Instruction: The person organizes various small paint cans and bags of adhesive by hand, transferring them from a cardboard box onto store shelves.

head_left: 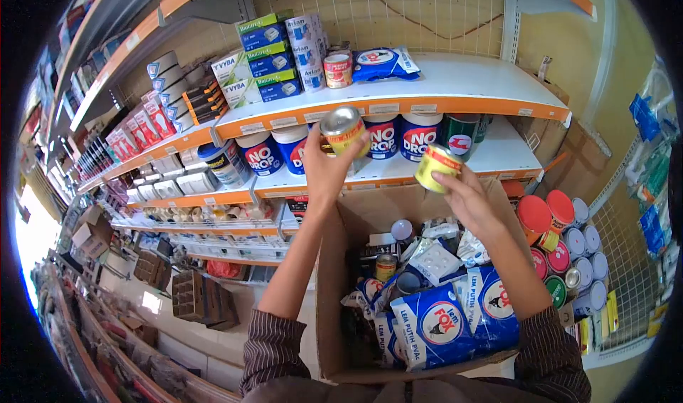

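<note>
My left hand (326,174) is closed around a small yellow-and-red can (347,134) with a silver lid, raised in front of the shelf's orange edge. In my right hand (469,201) is a similar yellow can (437,170), tilted, above the far side of an open cardboard box (329,296). Inside the box lie blue-and-white Lem Fox glue bags (434,326), a small yellow can (385,266) and several white packets (434,261). On the upper white shelf (469,83) are a red-and-white can (338,71) and a blue glue bag (385,63).
Blue No Drop tubs (420,136) line the lower shelf behind my hands. Stacked boxes (270,61) stand on the upper shelf's left part. Right of the cardboard box are several stacked cans with red lids (533,213). Wooden crates (188,295) sit on the floor at left.
</note>
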Demonstrator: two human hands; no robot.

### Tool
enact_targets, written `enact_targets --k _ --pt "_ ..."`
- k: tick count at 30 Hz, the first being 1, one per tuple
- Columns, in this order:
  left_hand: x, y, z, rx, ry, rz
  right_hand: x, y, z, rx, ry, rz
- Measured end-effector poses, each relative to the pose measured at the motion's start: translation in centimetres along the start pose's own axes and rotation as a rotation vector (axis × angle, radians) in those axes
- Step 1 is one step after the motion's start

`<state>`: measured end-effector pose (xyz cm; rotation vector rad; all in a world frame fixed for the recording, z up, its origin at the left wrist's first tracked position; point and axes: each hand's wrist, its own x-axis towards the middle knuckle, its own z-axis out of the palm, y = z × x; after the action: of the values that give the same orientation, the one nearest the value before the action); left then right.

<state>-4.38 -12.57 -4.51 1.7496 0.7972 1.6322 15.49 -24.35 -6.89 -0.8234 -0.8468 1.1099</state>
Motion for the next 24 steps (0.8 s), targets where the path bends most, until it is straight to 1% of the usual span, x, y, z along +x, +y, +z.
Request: enact_targets --k 1,2,4,6,7,10,11,13,16,20,21,22,23,24 --pt "1.2 0.6 0.2 0.032 0.032 0.053 0.8 -0.9 0.9 -0.071 -0.016 -0.069" --pt "2.0 1.4 0.4 0.137 0.094 0.060 2.1 -1.4 1.4 -0.150 -0.034 -0.128" --pt "4.1 0.7 1.1 0.151 0.228 0.202 4.7 -2.5 2.2 -0.308 -0.069 -0.245" --pt "6.2 0.1 1.3 0.233 0.232 0.173 7.3 -3.5 3.7 -0.315 -0.096 -0.270" --pt "7.0 -0.2 1.3 0.273 0.234 0.159 8.6 -4.0 4.8 -0.396 -0.039 -0.317" --pt "8.8 -0.9 1.8 0.350 0.208 0.212 11.8 -5.1 6.9 -0.551 -0.006 -0.409" --pt "9.1 -1.1 2.0 0.399 0.222 0.181 13.2 -5.1 7.4 -0.581 -0.020 -0.472" --pt "9.6 -2.0 2.4 0.408 0.247 0.177 15.9 -4.5 8.1 -0.640 -0.046 -0.594" --pt "9.9 -2.6 2.9 0.437 0.273 0.167 18.5 -3.5 9.9 -0.630 0.022 -0.667" --pt "10.7 -3.2 3.0 0.471 0.285 0.135 18.8 -2.5 11.0 -0.578 0.097 -0.598" --pt "10.8 -3.1 3.0 0.482 0.288 0.116 18.7 -2.1 11.1 -0.519 0.073 -0.570" --pt "10.8 -2.9 3.0 0.493 0.292 0.097 19.1 -1.5 10.9 -0.528 0.086 -0.591" --pt "10.7 -2.8 3.0 0.523 0.281 0.029 19.7 -0.8 10.6 -0.536 0.100 -0.612" --pt "10.7 -3.0 3.1 0.528 0.282 0.030 19.8 -0.5 10.5 -0.543 0.114 -0.632"
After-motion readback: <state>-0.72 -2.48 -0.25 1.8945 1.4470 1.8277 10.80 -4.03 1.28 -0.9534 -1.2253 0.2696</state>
